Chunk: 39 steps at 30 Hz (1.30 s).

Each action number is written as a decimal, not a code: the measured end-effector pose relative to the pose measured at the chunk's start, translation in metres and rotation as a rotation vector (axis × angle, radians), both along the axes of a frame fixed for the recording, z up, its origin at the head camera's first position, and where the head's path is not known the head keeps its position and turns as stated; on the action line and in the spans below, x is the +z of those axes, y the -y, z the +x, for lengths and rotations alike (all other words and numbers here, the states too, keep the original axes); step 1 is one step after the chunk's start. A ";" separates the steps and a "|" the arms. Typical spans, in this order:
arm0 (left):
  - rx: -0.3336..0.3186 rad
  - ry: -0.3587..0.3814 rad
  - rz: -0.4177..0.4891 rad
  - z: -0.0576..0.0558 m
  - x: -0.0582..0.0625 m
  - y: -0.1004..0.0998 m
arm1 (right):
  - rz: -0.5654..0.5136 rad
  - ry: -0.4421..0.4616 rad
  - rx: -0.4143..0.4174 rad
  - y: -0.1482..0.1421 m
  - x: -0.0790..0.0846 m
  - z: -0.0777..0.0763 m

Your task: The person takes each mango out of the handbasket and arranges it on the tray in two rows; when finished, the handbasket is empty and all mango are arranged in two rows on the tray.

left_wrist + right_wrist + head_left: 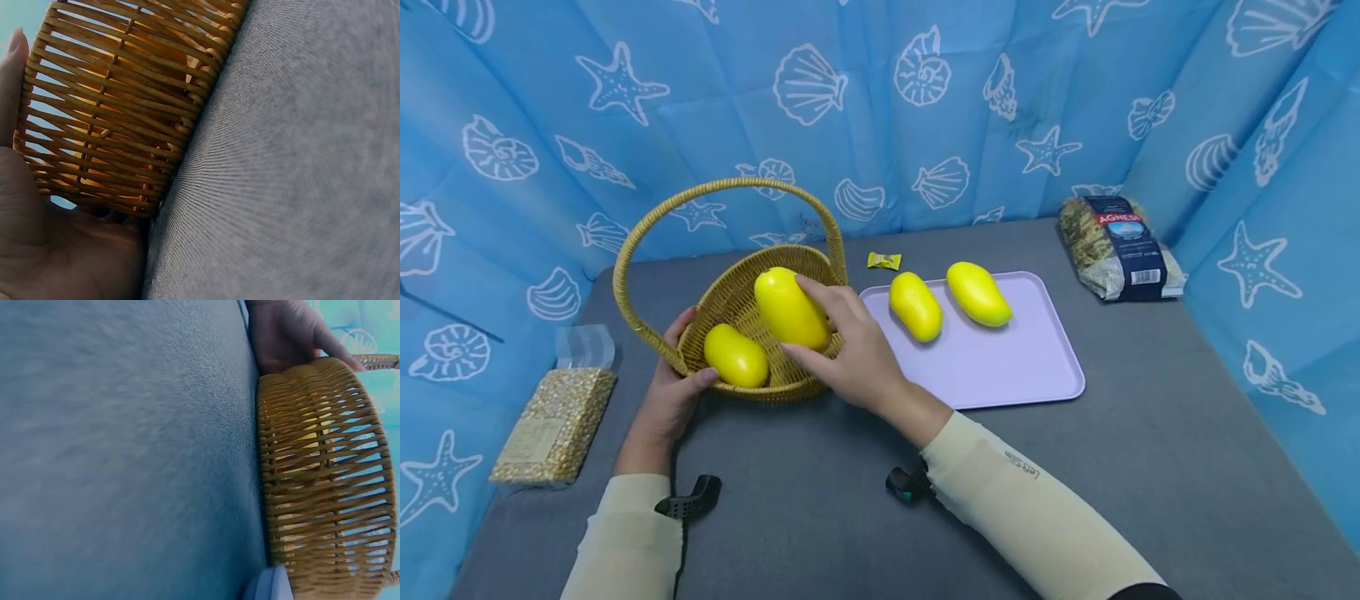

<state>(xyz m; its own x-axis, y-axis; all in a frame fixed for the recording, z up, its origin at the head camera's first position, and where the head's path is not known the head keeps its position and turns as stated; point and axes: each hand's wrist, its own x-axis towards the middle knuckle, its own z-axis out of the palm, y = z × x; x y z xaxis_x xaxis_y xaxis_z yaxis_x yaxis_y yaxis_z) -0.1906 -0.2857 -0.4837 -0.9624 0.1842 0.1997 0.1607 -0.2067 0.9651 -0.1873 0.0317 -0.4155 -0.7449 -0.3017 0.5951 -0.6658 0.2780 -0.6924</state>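
Within the right hand (863,354), a mango (789,308).

On the counter (805,508), a basket (782,394) stands left of a tray (1000,367). One mango (736,357) lies in the basket; the right hand (859,354) holds another mango (785,304) at its mouth. Two more mangoes (916,307) lie on the tray, a sachet (883,261) behind it. A grain pack (556,425) lies left of the basket, a pasta bag (1120,248) behind the tray's right.

The right hand (853,350) covers part of the raised mango (786,308) and of the left edge of the tray (1000,367). Some fingers of the left hand (676,396) lie hidden behind the basket (778,392), which the left wrist view crops at top. The head view's bottom edge cuts the left sleeve (628,533); print on the wrapper (883,261) is illegibly small.
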 end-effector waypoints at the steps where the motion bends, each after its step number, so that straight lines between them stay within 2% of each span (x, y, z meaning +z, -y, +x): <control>1: 0.001 -0.002 -0.001 0.000 0.000 0.000 | 0.000 0.002 0.000 -0.003 0.000 0.002; 6: 0.007 0.003 -0.005 0.000 0.001 -0.001 | 0.034 0.028 -0.012 -0.025 -0.002 0.016; 14: 0.004 -0.004 0.014 -0.002 0.000 -0.001 | 0.110 0.139 -0.037 -0.065 -0.005 0.036; 22: 0.006 -0.009 0.022 -0.002 -0.002 0.001 | 0.290 0.263 -0.073 -0.096 -0.010 0.051; 32: 0.018 0.000 -0.005 -0.002 -0.002 0.000 | 0.495 0.436 -0.172 -0.126 -0.016 0.056; 39: 0.026 0.011 -0.009 -0.001 -0.001 0.000 | 0.517 0.488 -0.195 -0.135 -0.018 0.051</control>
